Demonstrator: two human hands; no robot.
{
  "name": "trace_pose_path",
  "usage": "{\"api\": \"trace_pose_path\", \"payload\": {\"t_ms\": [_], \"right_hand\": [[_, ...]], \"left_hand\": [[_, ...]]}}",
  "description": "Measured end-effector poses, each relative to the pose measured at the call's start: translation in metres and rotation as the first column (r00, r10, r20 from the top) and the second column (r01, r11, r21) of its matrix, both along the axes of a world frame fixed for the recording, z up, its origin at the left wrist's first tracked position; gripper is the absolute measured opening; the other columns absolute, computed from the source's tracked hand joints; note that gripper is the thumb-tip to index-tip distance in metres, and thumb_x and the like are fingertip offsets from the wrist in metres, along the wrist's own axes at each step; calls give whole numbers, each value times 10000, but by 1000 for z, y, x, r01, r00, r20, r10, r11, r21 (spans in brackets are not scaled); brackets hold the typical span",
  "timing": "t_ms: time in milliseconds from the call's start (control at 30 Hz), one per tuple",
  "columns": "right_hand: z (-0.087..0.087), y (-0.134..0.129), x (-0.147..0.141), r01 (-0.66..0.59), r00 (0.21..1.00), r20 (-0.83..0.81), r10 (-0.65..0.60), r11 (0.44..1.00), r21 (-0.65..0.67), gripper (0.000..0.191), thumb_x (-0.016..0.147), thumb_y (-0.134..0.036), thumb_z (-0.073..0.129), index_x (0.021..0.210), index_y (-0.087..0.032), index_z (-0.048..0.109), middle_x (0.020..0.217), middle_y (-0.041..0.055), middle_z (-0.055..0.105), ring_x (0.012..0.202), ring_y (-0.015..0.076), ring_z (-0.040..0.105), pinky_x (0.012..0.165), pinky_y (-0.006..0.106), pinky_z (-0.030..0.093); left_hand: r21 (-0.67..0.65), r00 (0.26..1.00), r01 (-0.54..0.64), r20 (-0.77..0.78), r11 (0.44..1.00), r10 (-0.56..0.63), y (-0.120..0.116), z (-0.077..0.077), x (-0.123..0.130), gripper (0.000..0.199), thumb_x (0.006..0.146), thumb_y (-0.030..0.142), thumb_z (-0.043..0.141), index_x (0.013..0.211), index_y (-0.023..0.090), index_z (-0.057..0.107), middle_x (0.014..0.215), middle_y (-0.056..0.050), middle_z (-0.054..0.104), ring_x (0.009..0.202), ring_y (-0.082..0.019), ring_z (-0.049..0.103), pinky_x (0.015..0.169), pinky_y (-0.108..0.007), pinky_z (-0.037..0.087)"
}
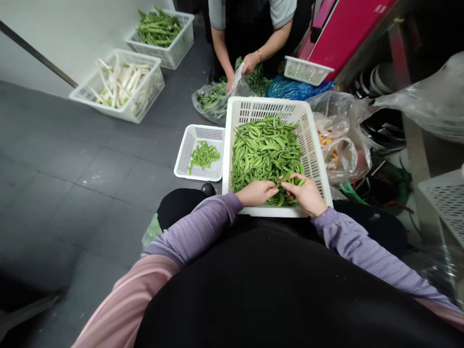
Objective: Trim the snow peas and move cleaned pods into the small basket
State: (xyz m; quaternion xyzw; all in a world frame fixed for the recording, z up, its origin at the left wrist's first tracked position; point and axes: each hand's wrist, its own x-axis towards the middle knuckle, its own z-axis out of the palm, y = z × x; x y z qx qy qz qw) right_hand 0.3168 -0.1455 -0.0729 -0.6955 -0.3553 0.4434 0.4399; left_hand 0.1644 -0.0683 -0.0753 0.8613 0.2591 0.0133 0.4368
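Observation:
A large white plastic basket (277,211) in front of me holds a heap of green snow peas (266,150). Over its near side, my right hand (303,192) is closed with several snow peas in its fingers. My left hand (256,192) meets it there, its fingertips pinched at the end of a pea pod by the right fingers. Left of the large basket stands a smaller white basket (180,162) with a small pile of pods (204,155) in it.
A co-worker's hands (250,64) handle a plastic bag of leafy greens (213,99) beyond the basket. White crates with pale stalks (123,84) and green stems (159,29) stand at upper left. Plastic bags (335,125) crowd the right side.

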Motion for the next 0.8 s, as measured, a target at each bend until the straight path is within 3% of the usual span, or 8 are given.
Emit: {"api": "trace_pose_path", "payload": {"t_ms": [100,167,267,333,433,533,633,800], "right_hand": [[6,-2,2,-104,906,418,63,992,77,311,718,-443,592,875,-176,597,637,14,569,526,136,489,468,261,377],[16,-1,6,-291,684,718,127,950,110,242,780,-365,536,918,-183,612,828,69,610,708,169,548,579,275,418],[29,3,7,-675,286,845,452,721,-157,159,807,-217,465,802,-197,622,857,65,604,755,163,542,600,256,402],[32,7,4,-762,200,766,611,589,-271,131,763,-173,490,682,-192,591,764,44,583,681,150,522,566,251,379],[28,13,-2,-654,575,520,632,737,-172,64,686,-248,592,677,-192,563,652,12,534,583,136,477,519,255,358],[19,15,6,-236,971,19,236,971,-26,248,653,-421,621,713,-212,503,537,-31,426,464,108,379,425,243,298],[14,17,40,90,983,-166,-79,994,60,350,658,-558,518,660,-233,387,569,-22,417,499,116,404,436,250,336],[-1,20,93,134,985,111,-135,991,17,243,678,-452,537,703,-227,449,637,17,527,564,149,491,575,328,444]], "left_hand": [[95,995,57,-92,994,-49,0,7,0,304,862,218,347,792,140,632,750,-38,640,692,-131,572,676,-228,425],[192,981,89,-188,977,-53,0,9,-2,281,833,220,386,752,140,643,732,-59,643,677,-159,577,648,-252,420],[226,963,211,-214,951,-162,-1,9,-6,234,782,194,441,672,152,643,694,-60,639,643,-163,570,618,-250,407],[219,966,245,-137,944,-219,-1,10,-7,227,771,183,459,617,155,623,665,-40,627,615,-139,549,608,-229,397],[183,994,94,43,979,-103,0,13,-8,264,808,180,417,628,136,605,654,-16,609,610,-102,524,614,-194,391],[122,994,-59,102,991,46,3,13,-6,310,848,179,346,731,117,626,705,-24,621,653,-97,541,643,-184,405],[164,975,100,-215,981,-64,2,5,-5,276,815,177,397,755,100,655,754,-82,646,716,-163,586,679,-247,436],[178,845,252,-519,951,-127,-1,-10,-5,300,747,179,484,985,111,652,1035,-164,612,868,-242,616,711,-306,476]]}}
